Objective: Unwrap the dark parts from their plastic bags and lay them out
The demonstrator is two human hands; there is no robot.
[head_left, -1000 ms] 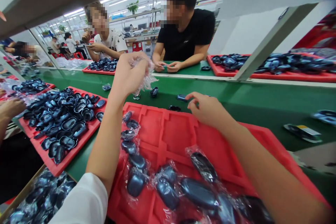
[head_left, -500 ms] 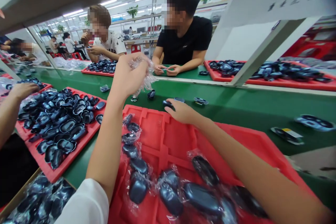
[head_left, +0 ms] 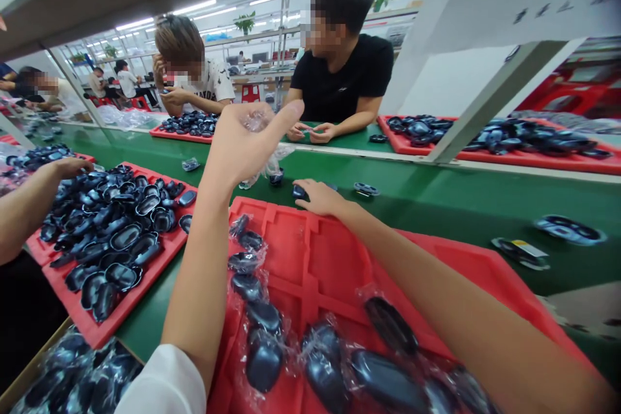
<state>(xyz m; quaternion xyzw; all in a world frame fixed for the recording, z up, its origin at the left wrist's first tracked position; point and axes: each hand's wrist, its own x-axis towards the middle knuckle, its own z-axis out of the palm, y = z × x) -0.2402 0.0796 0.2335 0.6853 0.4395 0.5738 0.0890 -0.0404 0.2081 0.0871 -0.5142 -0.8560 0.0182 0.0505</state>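
Observation:
My left hand is raised over the green belt, its fingers curled around a crumpled clear plastic bag and its thumb stretched out to the right. At the far edge of the red tray, my right hand has its fingers closed on a dark blue plastic shell low over the belt. Part of that shell is hidden by the fingers. Several dark blue shells in clear wrap, one of them a glossy shell, lie in the tray below my forearms.
A second red tray heaped with loose shells stands left, with a neighbour's hand over it. Other pieces lie on the green belt. A box of wrapped shells is at lower left. Two people sit opposite; a slanting post rises right.
My left thumb has stretched away from the fingers, and the bag hangs lower. My right hand and its shell have shifted left. The neighbour's hand on the left has reached further right.

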